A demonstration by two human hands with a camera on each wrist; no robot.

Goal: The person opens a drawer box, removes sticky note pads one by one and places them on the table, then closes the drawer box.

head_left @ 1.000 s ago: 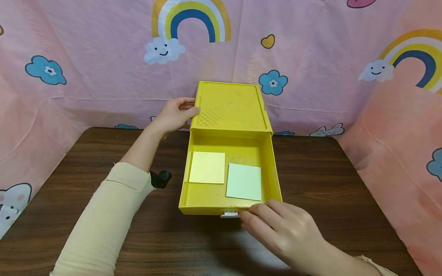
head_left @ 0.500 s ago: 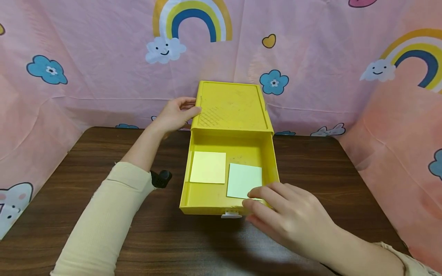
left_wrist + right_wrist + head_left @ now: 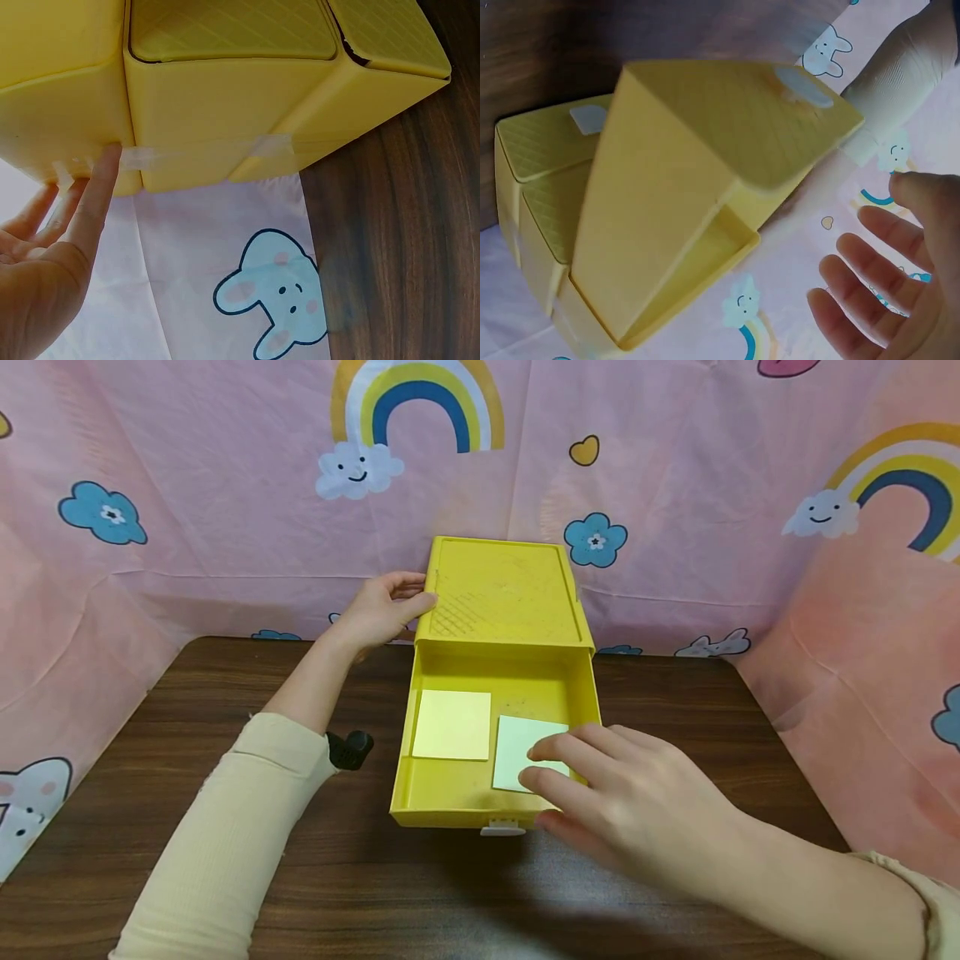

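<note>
At the left, the left hand lies against the left side of the yellow cabinet, its fingers nearly straight on the side wall, the thumb on the top edge. The cabinet, on the dark wooden table, has three drawers: the top drawer is pulled out toward the near side, and the two beneath it are closed. The open drawer holds two square paper pads: the pale yellow pad at the left, and the pale green pad to its right and slightly nearer. At the right, the right hand, empty, its fingers loosely bent and spread, hangs over the drawer's near right corner, partly hiding the green pad.
</note>
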